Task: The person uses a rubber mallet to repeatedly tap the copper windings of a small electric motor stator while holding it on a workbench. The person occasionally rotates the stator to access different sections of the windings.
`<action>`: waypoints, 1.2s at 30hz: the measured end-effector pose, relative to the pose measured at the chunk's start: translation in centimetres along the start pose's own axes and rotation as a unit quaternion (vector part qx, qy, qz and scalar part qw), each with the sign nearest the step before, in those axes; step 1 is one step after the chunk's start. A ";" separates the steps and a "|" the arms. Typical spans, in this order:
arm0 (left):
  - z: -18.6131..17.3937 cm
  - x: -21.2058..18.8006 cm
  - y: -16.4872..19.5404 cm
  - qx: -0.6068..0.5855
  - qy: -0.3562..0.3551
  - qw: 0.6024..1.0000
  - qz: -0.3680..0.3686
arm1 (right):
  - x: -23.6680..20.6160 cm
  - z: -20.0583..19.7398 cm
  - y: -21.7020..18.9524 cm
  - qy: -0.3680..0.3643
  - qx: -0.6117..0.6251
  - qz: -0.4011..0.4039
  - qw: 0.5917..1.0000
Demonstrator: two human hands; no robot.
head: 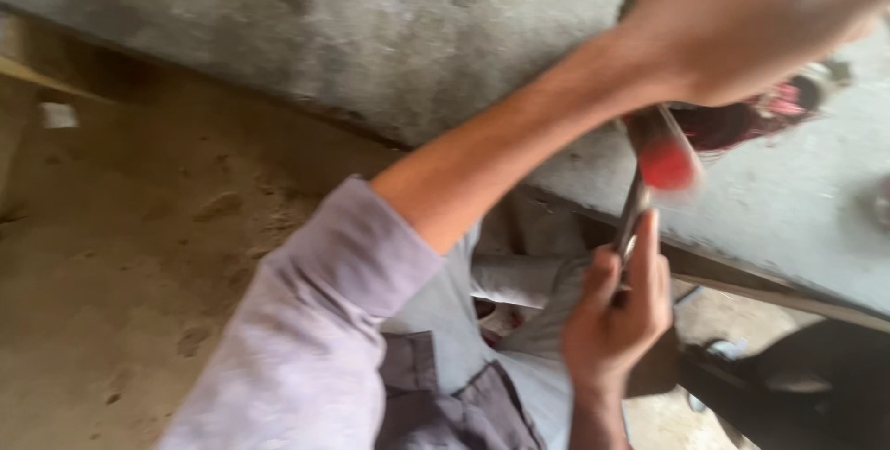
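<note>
Screwdriver [649, 181] pinched in right grip [616, 311]; left grip [742, 24] blurred, state unclear, over grey bench [371, 33].

A red-handled tool [660, 158] with a thin dark metal shaft slants down off the grey bench [371, 33] edge, blurred; a dark red object [742, 121] lies just beside its handle.

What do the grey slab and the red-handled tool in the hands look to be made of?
The grey slab looks like rough concrete or stone: matte, mottled, stained. The red-handled tool seems to have a glossy plastic grip, though blur leaves that open. Its thin dark shaft, pinched by the right hand, looks like bare metal.
</note>
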State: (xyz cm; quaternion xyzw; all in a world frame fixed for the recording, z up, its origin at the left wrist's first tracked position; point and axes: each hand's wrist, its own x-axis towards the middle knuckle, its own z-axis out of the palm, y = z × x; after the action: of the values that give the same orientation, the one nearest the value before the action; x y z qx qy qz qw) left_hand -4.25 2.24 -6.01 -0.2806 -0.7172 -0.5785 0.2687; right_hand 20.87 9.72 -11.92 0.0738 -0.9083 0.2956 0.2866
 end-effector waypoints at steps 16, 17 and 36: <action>1.6 -0.6 -0.8 0.101 0.087 0.990 -0.053 | -1.9 -1.0 1.9 0.030 0.182 0.145 0.972; 1.6 -0.6 -0.8 0.099 0.087 0.990 -0.044 | -2.0 -1.0 2.0 0.030 0.166 0.125 0.978; 0.9 0.3 -0.2 0.053 0.047 0.997 0.024 | -1.4 -1.5 1.1 0.022 0.165 0.125 0.978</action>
State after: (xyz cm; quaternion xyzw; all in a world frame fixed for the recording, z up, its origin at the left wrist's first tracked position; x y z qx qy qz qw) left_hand -4.66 3.09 -6.16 -0.2553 -0.7266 -0.5458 0.3302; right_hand 22.40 11.49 -12.24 -0.0001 -0.8427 0.4762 0.2511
